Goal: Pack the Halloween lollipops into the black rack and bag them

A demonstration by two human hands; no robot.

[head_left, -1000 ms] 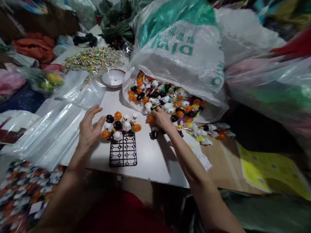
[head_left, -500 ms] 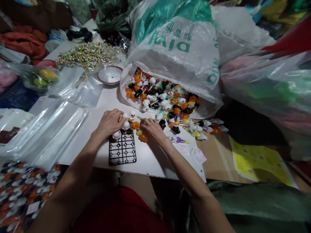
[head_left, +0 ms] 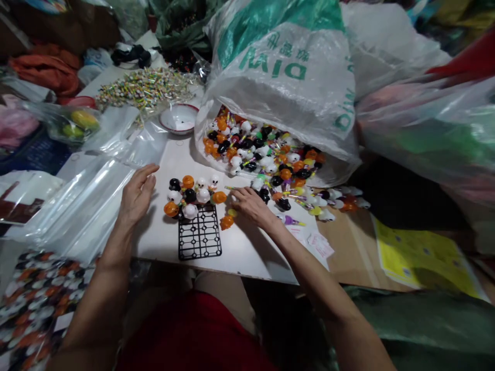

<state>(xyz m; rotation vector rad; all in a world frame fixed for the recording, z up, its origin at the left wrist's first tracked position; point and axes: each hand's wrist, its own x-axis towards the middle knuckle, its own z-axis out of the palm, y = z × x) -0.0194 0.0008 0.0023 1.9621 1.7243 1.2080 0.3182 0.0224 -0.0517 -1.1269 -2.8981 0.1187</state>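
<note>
My left hand (head_left: 138, 195) is raised at the left of the figure toppers, its fingers stretched out and holding nothing. Several small round figure toppers, among them an orange pumpkin (head_left: 171, 208) and white skulls (head_left: 214, 180), stand clustered on the far part of a black plastic grid (head_left: 199, 237). My right hand (head_left: 251, 207) is low over the table right of the grid, fingers curled. A thin yellow-green stick (head_left: 229, 187) lies by its fingertips, and an orange topper (head_left: 227, 222) is just below them. Whatever those fingers grip is hidden.
A large white-and-green sack (head_left: 278, 87) spills mixed figure toppers (head_left: 266, 154) onto the table. Clear plastic sleeves (head_left: 88, 196) lie left, near a white bowl (head_left: 179, 118) and a heap of small coloured sticks (head_left: 147, 87). Yellow printed sheets (head_left: 421, 257) lie right.
My left hand has let go of the toppers on the grid and moved left, uncovering more of them. My right hand stays in nearly the same place. The view has shifted slightly.
</note>
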